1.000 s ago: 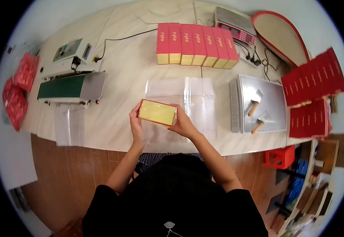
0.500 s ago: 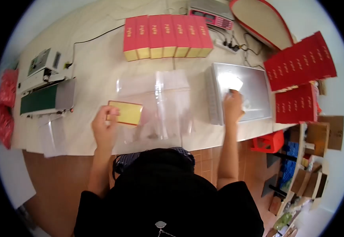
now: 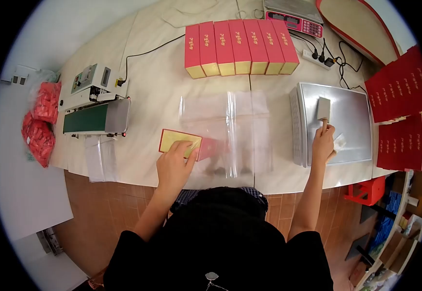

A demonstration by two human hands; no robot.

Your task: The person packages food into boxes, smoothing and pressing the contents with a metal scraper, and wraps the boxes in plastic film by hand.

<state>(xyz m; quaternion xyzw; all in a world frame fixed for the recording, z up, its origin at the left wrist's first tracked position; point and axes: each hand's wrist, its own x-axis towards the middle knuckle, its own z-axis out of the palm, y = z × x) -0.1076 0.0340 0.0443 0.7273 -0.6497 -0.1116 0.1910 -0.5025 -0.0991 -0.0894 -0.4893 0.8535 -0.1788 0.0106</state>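
Observation:
In the head view, my left hand (image 3: 175, 157) is at a small red box with a gold end face (image 3: 168, 139), its fingers bent and closed over the near edge. The box is at the left side of clear plastic bags (image 3: 237, 131) lying flat on the table. My right hand (image 3: 323, 144) is wrapped round the wooden handle of a flat brush (image 3: 324, 109), whose pale head points away from me above a silver metal-topped box (image 3: 349, 111). A whitish patch (image 3: 339, 143) shows on the metal just right of that hand.
Red and gold boxes (image 3: 240, 46) stand in a row at the back. More red boxes (image 3: 400, 87) are stacked at right. A pink scale (image 3: 294, 23), a power strip (image 3: 317, 59) and cables lie behind. At left are a green-belted machine (image 3: 87, 119) and red bags (image 3: 41, 131).
The view has shifted, so the table appears farther right. My left hand now covers part of the gold face. The brush, hardly visible before, now shows clearly in my right hand.

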